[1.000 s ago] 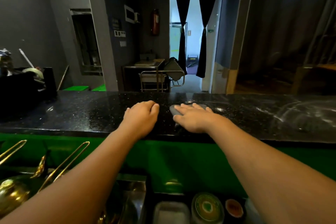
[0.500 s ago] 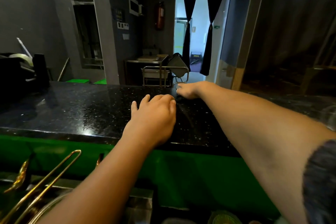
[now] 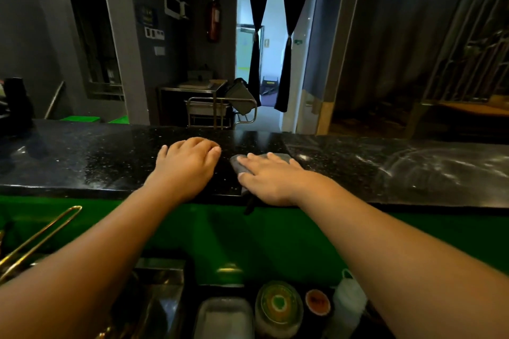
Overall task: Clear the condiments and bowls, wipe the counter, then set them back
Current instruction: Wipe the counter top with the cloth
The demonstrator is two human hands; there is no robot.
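Observation:
My right hand (image 3: 271, 180) lies flat on a grey cloth (image 3: 242, 164), pressing it onto the black speckled counter (image 3: 96, 159) near its front edge; a corner of the cloth hangs over the edge. My left hand (image 3: 187, 164) rests beside it on the counter, fingers curled under, holding nothing. Below the counter, on a lower shelf, stand a clear lidded container (image 3: 223, 316), a round jar with a green and yellow lid (image 3: 278, 304), a small jar with a red lid (image 3: 317, 301) and a white squeeze bottle (image 3: 348, 300).
The counter's right part (image 3: 427, 170) shows pale smeared streaks. Dark objects (image 3: 16, 102) stand at its far left end. Gold utensil handles (image 3: 38, 237) stick up at lower left beside a steel sink (image 3: 159, 297). A metal trolley (image 3: 217, 111) stands beyond the counter.
My right hand has pulled the cloth back from the counter's far edge to the near edge. My left hand stayed in place on the counter.

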